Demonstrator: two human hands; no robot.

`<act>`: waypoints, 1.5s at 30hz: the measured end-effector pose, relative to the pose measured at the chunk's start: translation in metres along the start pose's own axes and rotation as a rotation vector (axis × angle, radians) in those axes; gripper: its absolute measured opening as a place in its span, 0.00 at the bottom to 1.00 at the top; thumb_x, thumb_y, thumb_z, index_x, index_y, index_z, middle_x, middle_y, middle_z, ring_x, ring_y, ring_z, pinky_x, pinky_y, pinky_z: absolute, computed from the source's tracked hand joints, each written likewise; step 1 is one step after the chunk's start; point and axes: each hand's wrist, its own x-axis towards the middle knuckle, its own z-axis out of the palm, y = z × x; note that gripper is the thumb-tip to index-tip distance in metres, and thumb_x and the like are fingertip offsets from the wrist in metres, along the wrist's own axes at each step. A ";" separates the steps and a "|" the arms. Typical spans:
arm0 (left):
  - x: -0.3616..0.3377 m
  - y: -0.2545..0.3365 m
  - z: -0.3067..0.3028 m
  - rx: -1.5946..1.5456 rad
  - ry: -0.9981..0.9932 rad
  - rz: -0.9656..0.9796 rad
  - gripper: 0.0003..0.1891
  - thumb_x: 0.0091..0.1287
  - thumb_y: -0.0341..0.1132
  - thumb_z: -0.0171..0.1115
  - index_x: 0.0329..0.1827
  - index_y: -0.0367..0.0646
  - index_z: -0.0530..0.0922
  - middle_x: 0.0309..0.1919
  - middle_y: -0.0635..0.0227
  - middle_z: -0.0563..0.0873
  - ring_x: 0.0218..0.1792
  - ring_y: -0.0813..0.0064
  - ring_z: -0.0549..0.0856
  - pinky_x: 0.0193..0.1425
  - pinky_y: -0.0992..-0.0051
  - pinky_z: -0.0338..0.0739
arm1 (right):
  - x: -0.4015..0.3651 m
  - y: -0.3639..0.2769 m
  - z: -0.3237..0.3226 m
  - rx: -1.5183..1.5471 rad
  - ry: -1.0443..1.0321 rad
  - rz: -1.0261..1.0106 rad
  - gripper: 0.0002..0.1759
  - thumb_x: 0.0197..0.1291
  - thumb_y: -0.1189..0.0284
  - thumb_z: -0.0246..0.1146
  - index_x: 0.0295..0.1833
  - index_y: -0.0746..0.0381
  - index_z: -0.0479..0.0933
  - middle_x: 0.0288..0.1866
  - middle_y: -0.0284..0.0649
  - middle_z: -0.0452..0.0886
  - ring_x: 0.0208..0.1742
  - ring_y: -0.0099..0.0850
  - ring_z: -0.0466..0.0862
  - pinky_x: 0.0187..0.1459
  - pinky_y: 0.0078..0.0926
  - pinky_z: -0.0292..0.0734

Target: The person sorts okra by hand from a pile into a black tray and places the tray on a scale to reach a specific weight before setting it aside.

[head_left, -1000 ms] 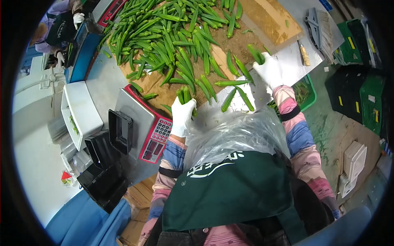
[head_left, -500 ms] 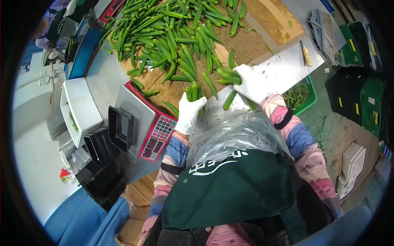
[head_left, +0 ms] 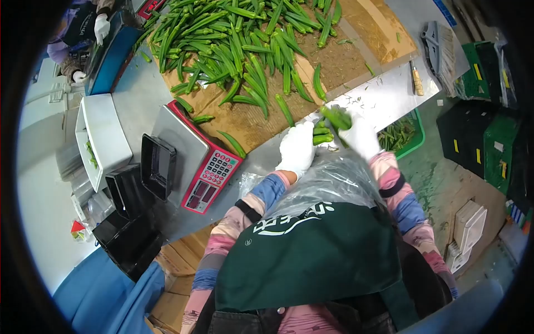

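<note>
My left hand (head_left: 297, 147), in a white glove, is closed round several okra pods (head_left: 321, 132) whose ends stick out to the right. Close beside it, my gloved right hand (head_left: 361, 135) grips more okra pods (head_left: 337, 117), a little blurred by motion. Both hands are over the metal table just in front of my apron, below the cardboard's near edge. A large pile of green okra (head_left: 233, 47) lies on the brown cardboard (head_left: 250, 125) beyond them.
A red scale (head_left: 211, 172) stands on the left, with a black tray (head_left: 158, 167) on it. Farther left are a white bin (head_left: 105, 133) and black containers (head_left: 128, 239). A wooden-handled knife (head_left: 416, 79), a brush (head_left: 439, 50) and a green crate (head_left: 420, 136) are right. A co-worker's gloved hand (head_left: 102, 28) shows top left.
My left hand has moved right with its okra, from the cardboard's edge to beside my right hand. My right hand has shifted slightly right and down. The co-worker's hands have moved.
</note>
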 end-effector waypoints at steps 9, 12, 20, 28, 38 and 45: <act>-0.001 -0.028 -0.041 -1.019 -0.157 -0.270 0.25 0.58 0.37 0.77 0.56 0.35 0.80 0.48 0.60 0.88 0.48 0.66 0.88 0.53 0.68 0.81 | -0.009 0.036 0.024 0.591 -0.084 0.015 0.30 0.56 0.72 0.71 0.64 0.69 0.74 0.53 0.50 0.86 0.52 0.41 0.87 0.55 0.39 0.83; -0.015 -0.020 -0.085 -1.548 -0.494 -0.463 0.23 0.65 0.34 0.71 0.61 0.36 0.78 0.53 0.63 0.87 0.51 0.68 0.86 0.57 0.68 0.80 | -0.019 0.015 -0.007 1.242 -0.526 0.275 0.31 0.63 0.76 0.69 0.71 0.68 0.71 0.59 0.47 0.84 0.53 0.36 0.87 0.57 0.37 0.84; -0.051 0.014 -0.143 -1.990 -0.460 -0.479 0.33 0.69 0.35 0.64 0.77 0.38 0.65 0.65 0.54 0.80 0.64 0.60 0.82 0.70 0.59 0.77 | -0.035 -0.021 -0.021 1.523 -0.722 0.256 0.25 0.69 0.76 0.65 0.69 0.69 0.73 0.61 0.47 0.84 0.57 0.37 0.86 0.61 0.38 0.82; -0.051 0.012 -0.155 -2.092 -0.383 -0.350 0.36 0.69 0.31 0.63 0.80 0.41 0.60 0.67 0.58 0.78 0.66 0.61 0.80 0.72 0.56 0.75 | -0.024 -0.023 -0.013 1.640 -0.718 0.276 0.23 0.71 0.74 0.63 0.68 0.70 0.73 0.59 0.46 0.84 0.56 0.37 0.87 0.60 0.39 0.83; -0.041 -0.022 -0.103 -2.138 -0.172 -0.323 0.33 0.71 0.29 0.66 0.78 0.42 0.64 0.67 0.63 0.78 0.66 0.66 0.79 0.73 0.63 0.75 | -0.057 -0.130 0.013 0.151 -0.409 -0.396 0.49 0.72 0.63 0.60 0.83 0.75 0.38 0.83 0.73 0.42 0.85 0.58 0.50 0.83 0.41 0.48; -0.047 -0.047 -0.120 -2.333 -0.252 0.021 0.42 0.68 0.49 0.71 0.80 0.41 0.62 0.68 0.55 0.78 0.66 0.57 0.80 0.70 0.52 0.78 | -0.052 -0.143 -0.010 1.063 -0.629 -0.228 0.36 0.76 0.73 0.54 0.83 0.70 0.50 0.83 0.56 0.58 0.83 0.40 0.60 0.80 0.35 0.58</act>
